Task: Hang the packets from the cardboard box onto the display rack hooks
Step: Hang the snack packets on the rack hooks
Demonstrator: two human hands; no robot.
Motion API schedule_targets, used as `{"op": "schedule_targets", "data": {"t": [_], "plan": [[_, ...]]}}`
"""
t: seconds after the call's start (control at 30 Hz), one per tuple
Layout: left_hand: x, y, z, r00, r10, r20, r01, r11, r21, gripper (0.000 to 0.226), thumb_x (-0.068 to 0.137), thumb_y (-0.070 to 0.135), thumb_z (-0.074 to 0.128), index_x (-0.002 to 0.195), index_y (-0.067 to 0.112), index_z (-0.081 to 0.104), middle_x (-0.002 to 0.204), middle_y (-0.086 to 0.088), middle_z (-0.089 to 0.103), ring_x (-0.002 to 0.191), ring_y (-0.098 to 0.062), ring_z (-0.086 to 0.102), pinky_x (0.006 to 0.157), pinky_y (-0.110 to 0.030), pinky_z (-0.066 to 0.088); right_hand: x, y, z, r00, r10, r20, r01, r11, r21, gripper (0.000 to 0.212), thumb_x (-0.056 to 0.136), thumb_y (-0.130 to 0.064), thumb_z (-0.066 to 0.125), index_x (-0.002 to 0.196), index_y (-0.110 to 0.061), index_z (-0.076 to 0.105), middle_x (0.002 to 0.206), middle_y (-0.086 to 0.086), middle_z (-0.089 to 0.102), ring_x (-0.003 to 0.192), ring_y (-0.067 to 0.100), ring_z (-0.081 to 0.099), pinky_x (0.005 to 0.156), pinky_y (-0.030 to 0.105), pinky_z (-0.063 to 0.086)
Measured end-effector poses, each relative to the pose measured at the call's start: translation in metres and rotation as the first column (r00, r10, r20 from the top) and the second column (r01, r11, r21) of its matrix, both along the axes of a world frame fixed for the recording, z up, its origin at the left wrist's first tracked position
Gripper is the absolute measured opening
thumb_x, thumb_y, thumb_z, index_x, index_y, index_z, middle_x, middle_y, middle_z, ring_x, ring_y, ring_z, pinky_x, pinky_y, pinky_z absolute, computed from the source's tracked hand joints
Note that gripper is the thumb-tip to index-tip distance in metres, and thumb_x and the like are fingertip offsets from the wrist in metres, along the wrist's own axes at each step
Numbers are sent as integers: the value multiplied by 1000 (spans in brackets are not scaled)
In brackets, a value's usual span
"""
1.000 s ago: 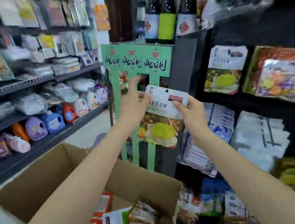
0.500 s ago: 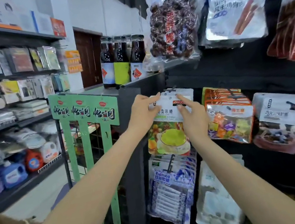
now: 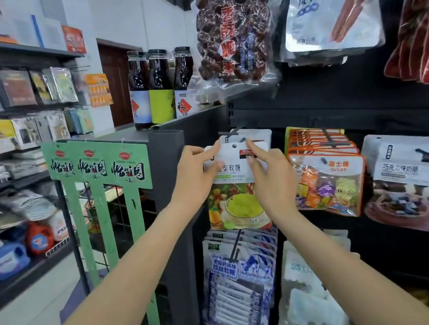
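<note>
Two bare forearms being shown, no sleeves being worn, left hand (image 3: 196, 178), right hand (image 3: 273, 181), nails trimmed short.

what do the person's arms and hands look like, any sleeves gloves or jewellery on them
Both forearms are bare as far as the frame shows, with no sleeve edge in view. The left hand and the right hand wear no gloves, and no watch, bracelet or ring is visible. The fingernails look short and unpainted.
</note>
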State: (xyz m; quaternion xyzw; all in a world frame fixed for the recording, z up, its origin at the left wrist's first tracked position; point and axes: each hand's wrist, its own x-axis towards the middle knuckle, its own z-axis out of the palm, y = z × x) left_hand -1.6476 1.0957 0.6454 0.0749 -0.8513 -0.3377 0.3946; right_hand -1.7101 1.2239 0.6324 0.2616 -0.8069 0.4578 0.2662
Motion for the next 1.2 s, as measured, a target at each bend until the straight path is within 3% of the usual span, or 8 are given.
{"op": "schedule_targets", "data": {"t": [0.33,0.4,0.47,0.57,0.7,0.87,1.07,1.2], "plan": [[-21,-5,-7,1000,24,15,-24,1000,-20,47,92,10,57,138,15,47,115,-1,40,101,-7,40,84,0,23,-18,-5,-10,1000,1,-2,-1,999,49,42,98,-22,46,138,-36,42,124,3,50,88,11,50,66,23,36],[-29,-5,-11,998,66,20,-63,989,-137,50,93,7,54,141,14,42,130,-5,36,112,-12,41,91,-3,28,-20,-5,-10,996,-41,-77,51,989,135,48,97,-17,49,141,-32,40,137,6,37,109,14,49,73,20,40],[-40,-5,-13,986,158,57,-129,928,-351,54,93,7,51,145,13,35,145,-7,27,127,-22,36,102,-24,38,-23,-9,-10,988,-61,-144,93,970,224,55,94,-9,51,145,-24,36,150,10,18,137,22,28,92,24,42],[-57,-5,-12,943,259,209,-112,838,-534,65,92,9,49,149,14,19,154,-7,16,132,-29,30,98,-39,43,-37,-19,-12,987,-57,-148,106,933,344,65,93,-6,49,150,-14,19,156,15,-4,145,30,4,110,32,30],[-75,-3,-2,902,266,339,-73,869,-490,77,89,4,51,151,17,9,154,-5,15,128,-28,35,90,-36,44,-58,-28,-8,998,-44,-52,62,909,412,72,93,-6,47,151,-12,6,155,18,-18,145,33,-9,117,34,12],[-85,0,7,892,211,400,-48,923,-382,78,89,-1,49,152,21,8,159,2,-2,136,-24,32,96,-35,45,-69,-35,-6,995,-56,86,12,895,446,81,91,0,48,151,-15,-6,153,16,-26,144,32,-16,116,40,18],[-78,1,9,893,217,395,-52,920,-389,74,89,0,49,151,21,13,159,-1,1,135,-25,33,98,-36,44,-59,-34,-10,998,-59,26,41,889,456,82,91,0,51,150,-8,-5,149,20,-33,142,34,-24,117,39,4],[-55,-4,-1,940,200,278,-52,886,-460,60,86,-2,50,141,15,35,140,-8,35,119,-24,42,91,-38,47,-32,-22,-16,998,-46,-34,56,906,420,70,91,-8,52,149,-11,14,156,14,-6,144,30,4,110,32,31]]}}
